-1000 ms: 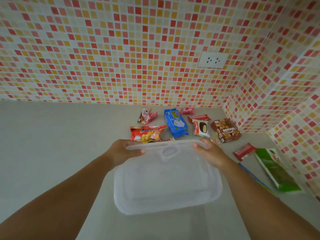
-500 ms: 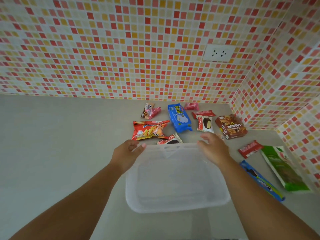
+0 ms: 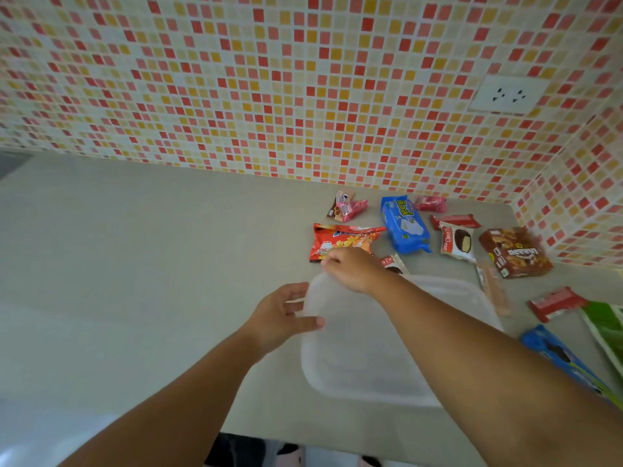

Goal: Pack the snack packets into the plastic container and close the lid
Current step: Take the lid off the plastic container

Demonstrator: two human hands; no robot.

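A translucent plastic container with its lid on top sits on the grey counter near the front edge. My left hand rests against its left side, fingers fairly straight and thumb on the lid. My right hand reaches across and pinches the lid's far left corner with curled fingers. Snack packets lie behind: a red chips packet, a blue biscuit pack, a white choco pie packet, a brown cookie box. Another small packet is half hidden by my right wrist.
More snacks lie at the right: a red bar, a blue cookie pack, a green pack. Small pink packets sit near the tiled back wall. A wall socket is at upper right. The tiled side wall bounds the right.
My right hand moved from the lid's far right edge across to its far left corner. My left hand slid down onto the container's left side. The view swung left.
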